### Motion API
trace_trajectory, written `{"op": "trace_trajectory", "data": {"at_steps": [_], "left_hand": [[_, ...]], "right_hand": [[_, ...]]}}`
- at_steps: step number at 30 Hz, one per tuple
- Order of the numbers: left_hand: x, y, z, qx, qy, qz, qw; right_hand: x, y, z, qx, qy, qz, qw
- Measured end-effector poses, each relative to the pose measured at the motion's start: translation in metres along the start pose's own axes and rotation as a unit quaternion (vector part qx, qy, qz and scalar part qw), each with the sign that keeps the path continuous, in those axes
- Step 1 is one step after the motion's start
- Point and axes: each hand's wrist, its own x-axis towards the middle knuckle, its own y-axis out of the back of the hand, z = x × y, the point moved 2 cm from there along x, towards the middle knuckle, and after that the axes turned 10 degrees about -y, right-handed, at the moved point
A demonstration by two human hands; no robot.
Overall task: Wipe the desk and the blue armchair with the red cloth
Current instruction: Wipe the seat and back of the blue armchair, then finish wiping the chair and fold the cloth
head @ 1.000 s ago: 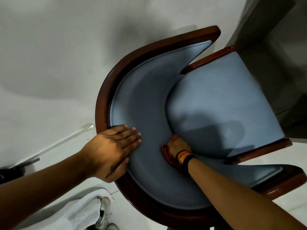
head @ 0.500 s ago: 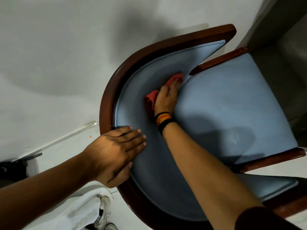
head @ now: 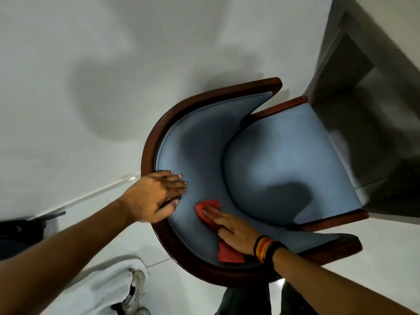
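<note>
Against the armchair (head: 284,169) backrest, the right hand (head: 231,230), grip flat on the cloth (head: 210,210), is sweeping back toward the near arm while the left hand (head: 154,196), grip open, is bracing the rim.

No text, label, brand, number or sign can be read anywhere in the head view.
</note>
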Motion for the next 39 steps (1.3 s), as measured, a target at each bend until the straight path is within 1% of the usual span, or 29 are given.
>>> {"op": "trace_trajectory", "data": {"at_steps": [1,2,4,5,6,7,9,11,12,13,15,16,17,18,19,23,25,27,31,33,35,37,39], "left_hand": [[0.009,0.001,0.009,-0.022,0.057,-0.001,0.998],[0.021,-0.003,0.023,-0.031,0.113,-0.037,0.992],[0.05,-0.021,0.057,-0.044,0.19,-0.175,0.965],[0.065,-0.029,0.077,-0.068,0.222,-0.228,0.945],[0.078,-0.036,0.095,-0.108,0.249,-0.267,0.925],[0.091,-0.04,0.111,-0.155,0.271,-0.283,0.907],[0.11,-0.042,0.134,-0.235,0.323,-0.271,0.876],[0.117,-0.037,0.153,-0.288,0.383,-0.219,0.85],[0.119,-0.033,0.16,-0.328,0.409,-0.171,0.834],[0.121,-0.027,0.167,-0.38,0.431,-0.11,0.811],[0.126,-0.009,0.179,-0.481,0.448,0.047,0.752],[0.128,0.004,0.187,-0.52,0.453,0.125,0.714],[0.129,0.017,0.195,-0.544,0.458,0.186,0.679],[0.13,0.03,0.202,-0.554,0.456,0.231,0.657],[0.131,0.043,0.208,-0.554,0.451,0.265,0.648],[0.129,0.092,0.248,-0.528,0.421,0.359,0.644],[0.133,0.112,0.273,-0.519,0.402,0.389,0.647],[0.144,0.131,0.307,-0.521,0.376,0.408,0.648],[0.18,0.159,0.382,-0.542,0.324,0.45,0.632],[0.206,0.173,0.438,-0.551,0.29,0.456,0.636],[0.231,0.183,0.49,-0.562,0.25,0.449,0.648],[0.259,0.192,0.544,-0.58,0.208,0.434,0.657],[0.286,0.194,0.591,-0.612,0.192,0.407,0.65]], "right_hand": [[-0.011,0.005,0.004,-0.007,0.0,-0.019,1.0],[-0.021,0.01,0.007,-0.012,0.0,-0.03,0.999],[-0.037,0.017,0.008,-0.012,0.003,-0.026,1.0],[-0.045,0.02,0.009,-0.016,0.009,-0.025,1.0],[-0.052,0.022,0.011,-0.024,0.014,-0.027,0.999],[-0.06,0.024,0.015,-0.028,0.013,-0.03,0.999],[-0.074,0.03,0.026,-0.007,-0.011,-0.027,1.0],[-0.087,0.04,0.04,0.019,-0.059,-0.01,0.998],[-0.092,0.048,0.047,0.027,-0.09,-0.007,0.996],[-0.095,0.056,0.054,0.032,-0.124,-0.007,0.992],[-0.097,0.074,0.066,0.034,-0.167,-0.007,0.985],[-0.1,0.084,0.069,0.044,-0.169,-0.008,0.985],[-0.105,0.094,0.072,0.068,-0.163,-0.004,0.984],[-0.111,0.103,0.073,0.108,-0.152,0.001,0.982],[-0.117,0.112,0.074,0.15,-0.142,0.007,0.978],[-0.183,0.147,0.067,0.261,-0.06,0.037,0.963],[-0.224,0.16,0.071,0.328,-0.025,0.067,0.942],[-0.271,0.166,0.082,0.411,0.006,0.116,0.904],[-0.364,0.165,0.112,0.538,0.053,0.231,0.809],[-0.426,0.162,0.136,0.576,0.063,0.287,0.763],[-0.482,0.16,0.164,0.592,0.069,0.333,0.731],[-0.541,0.161,0.195,0.588,0.069,0.369,0.717],[-0.595,0.163,0.224,0.577,0.045,0.391,0.716]]}}
